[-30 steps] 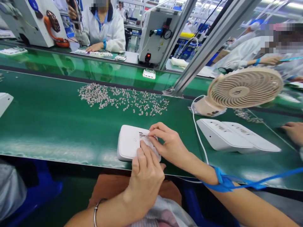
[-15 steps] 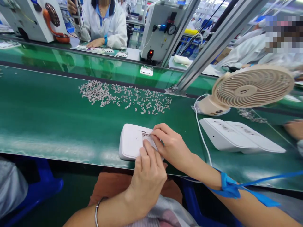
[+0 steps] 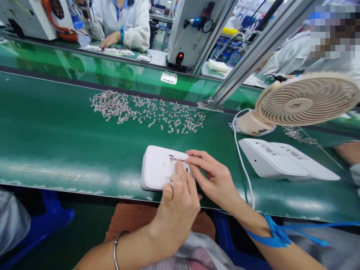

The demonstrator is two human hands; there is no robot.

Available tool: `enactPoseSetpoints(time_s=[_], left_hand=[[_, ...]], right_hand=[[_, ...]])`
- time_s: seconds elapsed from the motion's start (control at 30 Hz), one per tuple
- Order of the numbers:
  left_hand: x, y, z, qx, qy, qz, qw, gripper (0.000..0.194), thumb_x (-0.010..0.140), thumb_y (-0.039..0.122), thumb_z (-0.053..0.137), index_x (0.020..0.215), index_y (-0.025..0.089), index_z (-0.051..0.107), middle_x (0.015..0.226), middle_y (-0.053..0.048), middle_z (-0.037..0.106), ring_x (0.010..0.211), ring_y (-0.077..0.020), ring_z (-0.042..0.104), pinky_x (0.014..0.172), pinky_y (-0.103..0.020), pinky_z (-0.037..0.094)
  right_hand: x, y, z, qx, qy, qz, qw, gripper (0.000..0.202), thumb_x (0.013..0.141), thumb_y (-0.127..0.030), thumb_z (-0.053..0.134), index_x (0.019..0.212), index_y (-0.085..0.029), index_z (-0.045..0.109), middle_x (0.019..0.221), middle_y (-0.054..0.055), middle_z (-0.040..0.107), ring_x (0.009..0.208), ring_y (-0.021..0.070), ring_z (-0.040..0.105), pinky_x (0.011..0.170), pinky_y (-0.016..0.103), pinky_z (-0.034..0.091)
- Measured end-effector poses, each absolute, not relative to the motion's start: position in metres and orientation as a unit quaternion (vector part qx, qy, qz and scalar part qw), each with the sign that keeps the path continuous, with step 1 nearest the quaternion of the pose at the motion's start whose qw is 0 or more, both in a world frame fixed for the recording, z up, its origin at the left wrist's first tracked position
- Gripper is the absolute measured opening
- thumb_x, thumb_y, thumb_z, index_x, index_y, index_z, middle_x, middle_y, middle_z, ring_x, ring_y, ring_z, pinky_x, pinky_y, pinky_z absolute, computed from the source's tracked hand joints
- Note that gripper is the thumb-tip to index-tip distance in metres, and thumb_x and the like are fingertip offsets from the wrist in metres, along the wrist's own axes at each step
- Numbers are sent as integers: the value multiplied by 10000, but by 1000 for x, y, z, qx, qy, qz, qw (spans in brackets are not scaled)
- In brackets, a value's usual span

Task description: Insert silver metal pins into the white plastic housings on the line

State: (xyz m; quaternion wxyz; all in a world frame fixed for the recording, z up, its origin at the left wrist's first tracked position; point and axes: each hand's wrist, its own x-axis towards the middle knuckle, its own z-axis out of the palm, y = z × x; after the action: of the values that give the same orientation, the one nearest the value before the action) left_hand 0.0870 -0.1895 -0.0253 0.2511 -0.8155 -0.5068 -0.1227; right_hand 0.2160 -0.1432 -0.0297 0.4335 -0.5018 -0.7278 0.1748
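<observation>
A white plastic housing (image 3: 156, 168) lies at the near edge of the green work surface, with small metal parts in its recess. My left hand (image 3: 178, 202), a metal bangle on its wrist, reaches over the housing with a fingertip pressed into the recess and other fingers curled. At the housing's right side is my right hand (image 3: 212, 176), its fingertips pinched together at the recess's upper right edge. What they hold, if anything, is too small to make out. Many small metal clips (image 3: 112, 105) lie scattered beyond the housing.
A beige fan (image 3: 298, 105) with a white cable (image 3: 242, 161) stands on the right, behind two white housings (image 3: 272, 161). A metal post (image 3: 242, 56) rises beyond the clips. Across the line, a person's hand (image 3: 111, 39) rests by circuit boards. Another person's hand is at far right.
My right hand has shifted slightly right along the housing's edge. My left fingertip has moved up and right in the recess, uncovering more of it. The whole view has shifted slightly.
</observation>
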Motion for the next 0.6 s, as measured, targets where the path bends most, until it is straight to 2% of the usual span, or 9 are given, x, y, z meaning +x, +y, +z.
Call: enactPoseSetpoints(time_s=[0.27,0.4,0.47,0.53,0.6], left_hand=[[84,-192,-23,-815,-502,-151,247,376,864,296,464,1155,112,616,1198,-64,625,975,-188,545,779,-291,382],[82,-194,-19,-823,-487,-145,254,367,856,161,391,1127,101,632,1153,-63,649,960,-193,587,789,-289,414],[83,-195,-18,-820,-491,-138,258,377,845,130,385,1130,83,628,1150,-75,649,941,-200,598,782,-291,424],[87,-197,-19,-816,-502,-133,255,362,851,151,412,1133,67,622,1160,-93,641,941,-208,595,775,-295,427],[88,-196,-22,-814,-506,-136,251,344,860,190,452,1133,66,621,1168,-98,637,946,-203,582,765,-293,424]], right_hand=[[218,-147,-34,-465,-780,98,408,189,848,-84,481,942,-148,632,1098,147,587,927,166,627,813,317,554],[218,-147,-26,-432,-839,3,331,202,856,-115,444,942,-133,625,1053,171,591,927,228,621,719,369,571],[216,-144,-18,-414,-863,-2,290,220,867,-133,418,922,-141,631,1008,158,603,899,228,625,673,352,568],[218,-140,-13,-428,-852,38,299,236,873,-128,408,946,-166,629,980,120,616,852,184,633,673,306,561],[228,-135,-12,-479,-803,55,351,230,874,-145,438,1005,-194,620,986,90,625,858,161,634,726,294,552]])
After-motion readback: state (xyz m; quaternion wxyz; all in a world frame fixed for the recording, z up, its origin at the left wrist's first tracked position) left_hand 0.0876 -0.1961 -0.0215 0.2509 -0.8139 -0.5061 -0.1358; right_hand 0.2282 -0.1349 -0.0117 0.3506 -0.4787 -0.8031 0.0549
